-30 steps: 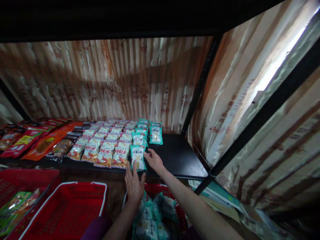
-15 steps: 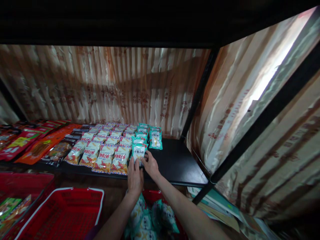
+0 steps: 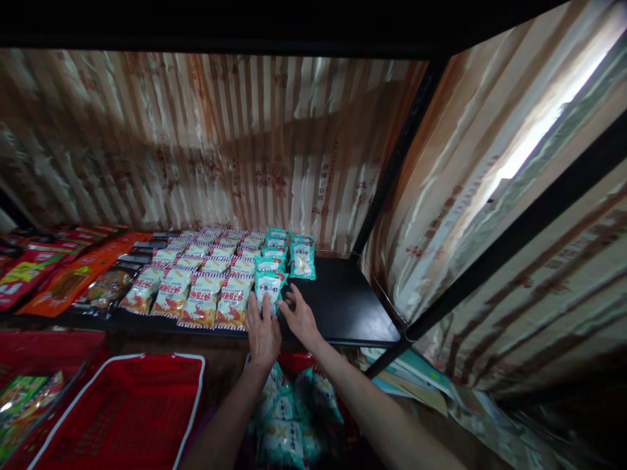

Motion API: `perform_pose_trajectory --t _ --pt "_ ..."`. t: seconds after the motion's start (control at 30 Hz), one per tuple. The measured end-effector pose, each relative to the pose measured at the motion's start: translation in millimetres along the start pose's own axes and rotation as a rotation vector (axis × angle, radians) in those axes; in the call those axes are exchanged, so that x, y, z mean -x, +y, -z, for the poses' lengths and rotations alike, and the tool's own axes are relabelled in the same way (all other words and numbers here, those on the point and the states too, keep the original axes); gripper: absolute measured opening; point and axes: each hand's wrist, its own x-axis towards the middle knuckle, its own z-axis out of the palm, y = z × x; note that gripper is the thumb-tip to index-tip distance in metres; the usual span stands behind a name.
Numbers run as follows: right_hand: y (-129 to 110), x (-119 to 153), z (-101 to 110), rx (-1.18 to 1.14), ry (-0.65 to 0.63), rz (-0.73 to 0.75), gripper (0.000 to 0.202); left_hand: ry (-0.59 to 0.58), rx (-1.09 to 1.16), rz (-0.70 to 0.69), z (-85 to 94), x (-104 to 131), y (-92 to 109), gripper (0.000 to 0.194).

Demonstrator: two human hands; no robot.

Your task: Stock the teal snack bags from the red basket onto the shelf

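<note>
A teal-and-white snack bag [image 3: 268, 290] lies at the front end of a row of matching bags [image 3: 276, 251] on the black shelf. My left hand [image 3: 263, 331] rests against its lower left part, fingers stretched out and lying on the bag. Just to the right of that bag, my right hand [image 3: 298, 317] is open with its fingers apart and a small gap to the bag's edge. One more teal bag [image 3: 302, 259] lies farther back, right of the row. Below my forearms, a red basket holds several loose teal bags [image 3: 283, 440].
Red-and-white striped snack bags [image 3: 202, 297] fill the shelf left of my hands, with orange [image 3: 81, 287] and dark packets beyond. An emptied-looking red basket [image 3: 132, 405] stands below left. A black upright post [image 3: 421, 313] edges the shelf at right, with printed curtains [image 3: 274, 163] behind.
My right hand has let go of the front teal bag's right edge and drawn slightly away. My left hand stays on the bag. The view has shifted a little.
</note>
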Motion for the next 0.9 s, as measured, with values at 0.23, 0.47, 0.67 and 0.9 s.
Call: perform_pose_trajectory --t 0.23,0.47,0.67,0.9 --pt "12 107 54 -0.240 0.027 -0.073 0.050 -0.017 -0.131 -0.004 14.6 -18 14 0.057" --pt "54 204 106 -0.215 0.007 -0.355 0.049 -0.036 -0.216 0.016 9.6 -37 21 0.065" --pt "50 205 135 -0.146 0.026 -0.371 0.056 -0.043 -0.248 0.035 3.6 -35 27 0.062" --pt "48 188 138 -0.103 0.052 -0.351 0.054 -0.017 -0.254 0.053 2.5 -32 30 0.064"
